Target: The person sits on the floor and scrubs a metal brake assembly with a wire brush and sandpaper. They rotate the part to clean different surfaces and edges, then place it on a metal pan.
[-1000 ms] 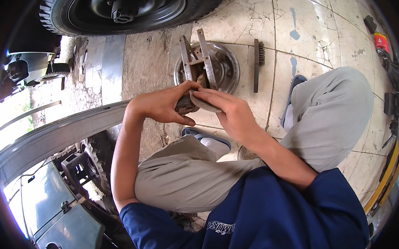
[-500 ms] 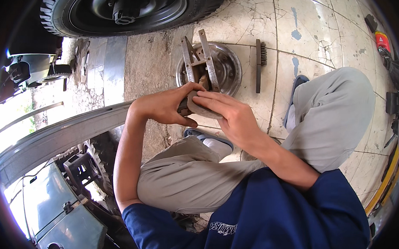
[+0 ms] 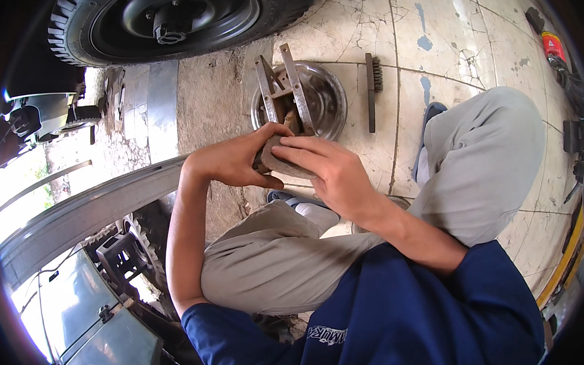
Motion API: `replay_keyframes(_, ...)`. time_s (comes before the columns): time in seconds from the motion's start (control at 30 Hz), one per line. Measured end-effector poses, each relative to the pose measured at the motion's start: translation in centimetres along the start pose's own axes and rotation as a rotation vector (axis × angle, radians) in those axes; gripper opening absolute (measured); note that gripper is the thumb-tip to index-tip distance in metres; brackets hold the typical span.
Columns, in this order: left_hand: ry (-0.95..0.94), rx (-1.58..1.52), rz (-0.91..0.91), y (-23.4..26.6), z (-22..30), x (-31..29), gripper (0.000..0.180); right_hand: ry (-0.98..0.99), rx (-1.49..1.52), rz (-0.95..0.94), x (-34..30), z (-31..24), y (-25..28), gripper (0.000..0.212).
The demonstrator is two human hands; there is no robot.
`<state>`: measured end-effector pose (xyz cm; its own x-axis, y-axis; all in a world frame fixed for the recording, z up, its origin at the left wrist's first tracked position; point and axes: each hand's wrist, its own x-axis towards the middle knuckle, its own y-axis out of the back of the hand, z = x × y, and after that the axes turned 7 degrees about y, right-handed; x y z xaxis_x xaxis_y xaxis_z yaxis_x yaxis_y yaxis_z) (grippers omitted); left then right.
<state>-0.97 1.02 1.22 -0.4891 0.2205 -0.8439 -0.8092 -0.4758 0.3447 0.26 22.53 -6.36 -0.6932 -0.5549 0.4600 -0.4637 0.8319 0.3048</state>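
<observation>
Two hands met around a flat brown pad (image 3: pixel 271 160), near the rim of a round metal dish (image 3: pixel 333 100) on the floor (image 3: pixel 459 104). The right hand (image 3: pixel 343 178) pinched the pad, fingers laid flat across its face, thumb out of sight. The left hand (image 3: pixel 228 161) curved about a dark piece behind it, thumb below and fingers above; how tightly, I could not tell. A two-barred bracket (image 3: pixel 299 96) crossed the dish, covering part of it; whether it touched the bottom was unclear. A wire brush (image 3: pixel 371 101) lay right of the dish. The upper edge cut off a wheel (image 3: pixel 210 25).
</observation>
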Motion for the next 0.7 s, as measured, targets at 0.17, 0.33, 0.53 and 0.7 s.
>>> replay_keyframes(0.17, -0.077, 0.017, 0.059, -0.6, -1.0, 0.1, 0.098, -0.015, -0.034, -0.03, -0.1, 0.8, 0.0, 0.042)
replay_keyframes(0.33, -0.054, 0.03, 0.054, -0.2, -0.2, 0.0, 0.093, -0.004, -0.05, 0.004, -0.2, 1.5, -0.5, 0.041)
replay_keyframes(0.53, -0.094, -0.031, 0.023, -0.5, -0.8, 0.1, 0.096, -0.005, -0.018, -0.014, -0.2, 0.9, -0.3, 0.042)
replay_keyframes(0.7, -0.053, -0.005, 0.023, -0.3, -0.7, 0.2, 0.1, -0.029, -0.03, -0.005, -0.4, 1.5, -0.7, 0.044)
